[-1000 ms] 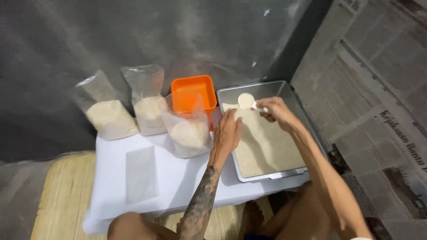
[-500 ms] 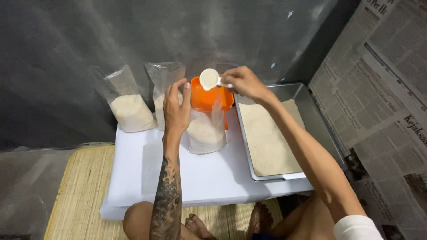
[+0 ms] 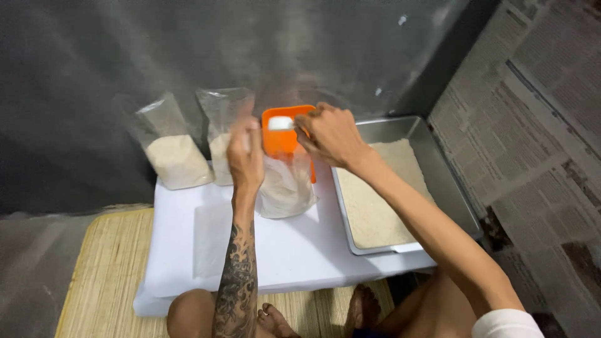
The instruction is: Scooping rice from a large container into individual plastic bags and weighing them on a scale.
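The right hand, its grip closed on a white scoop, tips rice into the clear bag whose mouth the left hand pinches open; steady pouring is needed.

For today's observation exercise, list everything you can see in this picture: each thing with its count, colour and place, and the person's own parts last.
Plastic bag being filled: one, clear, pale grain inside, table centre.
Filled bags: two, clear, pale grain inside, table's back left.
Scoop: one, white, above the centre bag.
Tub: one, orange, behind the centre bag.
Tray: one, metal, holding pale grain, right side.
Table: one, white.
Mat: one, woven straw, floor left.
Newspaper: sheets, right wall.
Left hand: holding the bag's mouth.
Right hand: holding the scoop.
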